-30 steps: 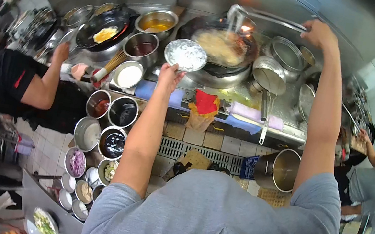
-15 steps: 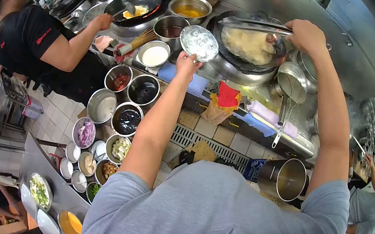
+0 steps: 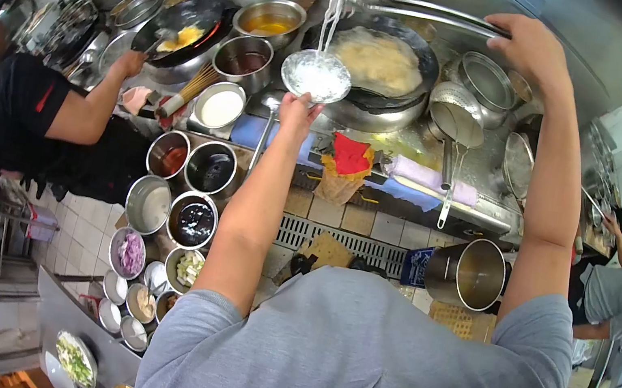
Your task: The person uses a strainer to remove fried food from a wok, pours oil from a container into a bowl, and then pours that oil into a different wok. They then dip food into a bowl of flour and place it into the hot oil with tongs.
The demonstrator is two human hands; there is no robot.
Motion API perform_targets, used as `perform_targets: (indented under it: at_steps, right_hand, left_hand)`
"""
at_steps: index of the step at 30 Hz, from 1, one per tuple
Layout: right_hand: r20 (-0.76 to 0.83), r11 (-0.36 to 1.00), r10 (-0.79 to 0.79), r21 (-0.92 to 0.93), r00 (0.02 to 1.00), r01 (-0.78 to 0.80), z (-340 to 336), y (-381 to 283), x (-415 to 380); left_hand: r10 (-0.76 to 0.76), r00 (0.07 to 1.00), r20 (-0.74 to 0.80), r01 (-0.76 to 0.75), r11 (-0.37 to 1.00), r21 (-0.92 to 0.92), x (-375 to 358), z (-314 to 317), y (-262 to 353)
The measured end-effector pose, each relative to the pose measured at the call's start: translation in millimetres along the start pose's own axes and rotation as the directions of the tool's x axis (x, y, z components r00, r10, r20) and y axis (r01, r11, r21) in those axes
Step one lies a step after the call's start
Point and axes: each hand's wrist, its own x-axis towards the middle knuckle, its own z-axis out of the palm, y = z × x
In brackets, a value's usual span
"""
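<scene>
My left hand point(image 3: 299, 111) grips the rim of a small round dish point(image 3: 316, 77) coated with white stuff, holding it out just left of the wok point(image 3: 430, 72). Pale, foamy, bubbling liquid point(image 3: 376, 59) fills that wok. Up at the right, my right hand point(image 3: 534, 52) is closed around the end of long metal tongs point(image 3: 440, 12), which reach left above the wok. White stringy strands point(image 3: 332, 17) hang from the tongs' tips down to the dish. What the strands are made of, I cannot make out.
At left a co-worker in black point(image 3: 47, 100) works a second wok point(image 3: 190, 30). Steel bowls point(image 3: 243, 59) stand between the woks. Sauce and ingredient pots point(image 3: 192, 219) line my left side. A strainer point(image 3: 455, 119) lies right of the wok; a tall pot point(image 3: 470, 274) stands below.
The tongs have moved left and up from over the wok to above the dish, now with white strands hanging. My view has shifted slightly; a ladle handle shows beside my left forearm.
</scene>
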Motion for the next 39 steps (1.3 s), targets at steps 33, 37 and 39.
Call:
perform_targets:
  at_steps: [33, 37, 39]
  right_hand:
    - [0.175, 0.977, 0.123, 0.150, 0.977, -0.150, 132, -18, 112]
    - [0.101, 0.983, -0.182, 0.028, 0.978, 0.180, 46, -63, 55]
    - [0.085, 0.951, -0.305, -0.021, 0.949, 0.307, 25, -78, 34]
  left_hand:
    - [0.010, 0.999, -0.043, -0.007, 0.998, 0.062, -39, -88, 61]
    - [0.004, 0.999, 0.041, -0.014, 0.970, 0.242, -26, -91, 74]
    - [-0.026, 0.996, 0.086, -0.001, 0.953, 0.301, -19, -84, 79]
